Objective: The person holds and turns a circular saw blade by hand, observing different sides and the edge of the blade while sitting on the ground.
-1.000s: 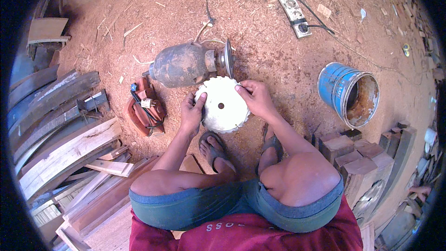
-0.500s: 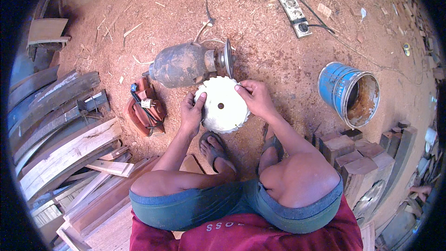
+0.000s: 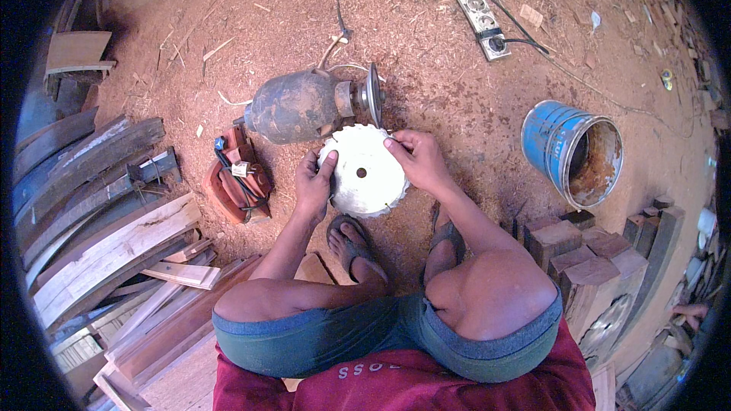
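Between my hands is a round, toothed circular saw blade [image 3: 365, 192] with a small hole in its middle; its face shines almost white. My left hand [image 3: 314, 183] pinches the blade's left edge, thumb on top. On the upper right edge, my right hand [image 3: 419, 156] grips it between thumb and fingers. Just beyond the blade lies a dusty grey electric motor [image 3: 295, 106] on its side, with a grinding disc [image 3: 375, 96] on its shaft. The blade's upper edge is close to that disc; whether they touch I cannot tell.
An orange power tool [image 3: 237, 183] lies left of the motor. A rusty blue can [image 3: 556, 144] is tipped over at the right. Far off is a white power strip [image 3: 478, 14] with cables. Planks [image 3: 114, 247] pile up at left, wood blocks [image 3: 594, 270] at right. Sawdust covers the ground.
The blade has shifted very slightly in my hands, with both grips kept. Everything else stays where it was.
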`<action>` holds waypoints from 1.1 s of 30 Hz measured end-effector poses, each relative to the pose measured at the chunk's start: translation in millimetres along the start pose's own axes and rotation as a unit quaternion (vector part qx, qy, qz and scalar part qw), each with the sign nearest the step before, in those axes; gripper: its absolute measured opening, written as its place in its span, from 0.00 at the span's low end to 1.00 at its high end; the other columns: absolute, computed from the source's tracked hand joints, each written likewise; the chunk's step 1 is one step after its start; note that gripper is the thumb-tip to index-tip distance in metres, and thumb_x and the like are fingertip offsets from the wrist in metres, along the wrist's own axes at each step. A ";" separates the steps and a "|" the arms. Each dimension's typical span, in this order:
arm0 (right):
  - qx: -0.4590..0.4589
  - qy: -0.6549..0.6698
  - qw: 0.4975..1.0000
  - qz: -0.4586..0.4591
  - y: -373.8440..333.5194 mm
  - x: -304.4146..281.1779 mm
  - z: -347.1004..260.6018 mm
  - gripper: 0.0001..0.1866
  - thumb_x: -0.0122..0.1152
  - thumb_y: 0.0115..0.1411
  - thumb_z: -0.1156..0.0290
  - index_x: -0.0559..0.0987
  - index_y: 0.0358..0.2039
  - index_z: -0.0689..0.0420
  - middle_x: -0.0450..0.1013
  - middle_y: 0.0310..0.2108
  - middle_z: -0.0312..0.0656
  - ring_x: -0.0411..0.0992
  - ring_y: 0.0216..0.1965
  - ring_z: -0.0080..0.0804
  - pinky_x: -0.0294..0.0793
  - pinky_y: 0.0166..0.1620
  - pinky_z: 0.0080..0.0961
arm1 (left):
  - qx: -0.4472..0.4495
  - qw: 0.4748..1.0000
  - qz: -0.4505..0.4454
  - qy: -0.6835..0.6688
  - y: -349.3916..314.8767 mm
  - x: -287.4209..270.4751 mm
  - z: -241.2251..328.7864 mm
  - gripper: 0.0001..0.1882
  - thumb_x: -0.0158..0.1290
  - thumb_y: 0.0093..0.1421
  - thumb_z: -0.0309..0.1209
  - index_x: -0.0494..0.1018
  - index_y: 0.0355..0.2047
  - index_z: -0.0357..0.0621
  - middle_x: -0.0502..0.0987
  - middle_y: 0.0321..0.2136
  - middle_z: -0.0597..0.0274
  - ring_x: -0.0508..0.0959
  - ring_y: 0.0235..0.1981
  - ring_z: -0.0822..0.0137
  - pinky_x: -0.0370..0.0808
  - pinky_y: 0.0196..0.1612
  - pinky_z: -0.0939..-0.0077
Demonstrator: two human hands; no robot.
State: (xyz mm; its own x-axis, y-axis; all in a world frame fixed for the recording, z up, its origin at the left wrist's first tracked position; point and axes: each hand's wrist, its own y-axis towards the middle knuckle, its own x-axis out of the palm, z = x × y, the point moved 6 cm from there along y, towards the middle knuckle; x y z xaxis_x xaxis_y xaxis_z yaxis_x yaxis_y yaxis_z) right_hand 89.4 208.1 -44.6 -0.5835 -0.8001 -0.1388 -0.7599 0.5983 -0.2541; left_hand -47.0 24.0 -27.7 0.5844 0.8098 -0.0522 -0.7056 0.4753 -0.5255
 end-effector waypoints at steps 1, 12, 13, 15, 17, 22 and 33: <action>0.000 0.001 1.000 -0.001 -0.2 0.4 -1.8 0.16 0.63 0.61 0.64 0.82 0.37 0.67 0.80 0.31 0.53 0.81 0.34 0.39 0.78 0.43 0.34 | 0.000 1.000 0.001 0.000 -0.1 -0.4 -0.3 0.14 0.54 0.67 0.32 0.72 0.48 0.34 0.79 0.39 0.61 0.76 0.38 0.74 0.73 0.44 0.78; 0.003 0.017 0.999 -0.031 -0.7 3.3 -6.3 0.14 0.60 0.65 0.67 0.80 0.38 0.68 0.80 0.31 0.45 0.78 0.33 0.25 0.75 0.37 0.25 | 0.008 1.000 0.003 0.027 -1.9 -3.0 3.3 0.15 0.54 0.67 0.33 0.72 0.47 0.34 0.79 0.37 0.62 0.75 0.36 0.76 0.72 0.41 0.80; 0.004 0.017 0.999 -0.031 -1.0 2.4 -7.5 0.14 0.60 0.65 0.67 0.80 0.38 0.68 0.80 0.31 0.45 0.78 0.33 0.25 0.75 0.37 0.25 | 0.007 1.000 0.002 0.026 -2.1 -1.2 4.2 0.15 0.54 0.67 0.33 0.72 0.47 0.34 0.79 0.37 0.62 0.75 0.36 0.76 0.72 0.41 0.80; -0.014 0.014 1.000 -0.024 -1.7 0.4 -12.3 0.14 0.60 0.64 0.67 0.80 0.38 0.69 0.80 0.31 0.45 0.78 0.33 0.25 0.75 0.37 0.25 | 0.024 1.000 -0.002 -0.001 -3.4 2.7 7.9 0.16 0.54 0.67 0.34 0.72 0.47 0.33 0.79 0.38 0.62 0.75 0.36 0.76 0.72 0.40 0.80; -0.016 0.007 1.000 -0.019 -0.9 -0.5 -8.4 0.14 0.60 0.64 0.67 0.80 0.38 0.69 0.80 0.31 0.45 0.78 0.33 0.25 0.75 0.37 0.25 | 0.021 1.000 -0.005 -0.004 -3.0 3.6 7.1 0.16 0.54 0.67 0.34 0.72 0.48 0.33 0.79 0.38 0.62 0.75 0.36 0.75 0.72 0.40 0.80; -0.013 0.019 1.000 -0.011 -3.6 1.0 -18.2 0.14 0.63 0.61 0.65 0.81 0.35 0.67 0.80 0.31 0.48 0.79 0.35 0.33 0.77 0.43 0.30 | 0.018 1.000 -0.002 0.001 -5.9 -3.5 9.0 0.16 0.54 0.67 0.34 0.72 0.47 0.33 0.79 0.38 0.62 0.75 0.37 0.75 0.72 0.41 0.80; -0.055 0.214 0.973 -0.060 -25.3 -22.9 -94.8 0.08 0.63 0.63 0.73 0.79 0.40 0.64 0.78 0.34 0.34 0.73 0.36 0.16 0.72 0.39 0.17 | 0.358 0.914 -0.022 0.187 -76.2 -10.6 152.5 0.09 0.62 0.59 0.27 0.76 0.37 0.34 0.81 0.33 0.56 0.78 0.34 0.72 0.75 0.39 0.75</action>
State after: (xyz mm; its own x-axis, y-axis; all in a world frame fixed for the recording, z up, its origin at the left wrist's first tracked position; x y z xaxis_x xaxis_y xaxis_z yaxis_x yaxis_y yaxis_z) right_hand 94.8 215.4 55.8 -0.5365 -0.7874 0.3037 -0.8423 0.5216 -0.1356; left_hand -60.5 31.7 142.4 0.6196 0.6739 -0.4025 -0.6816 0.7162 0.1500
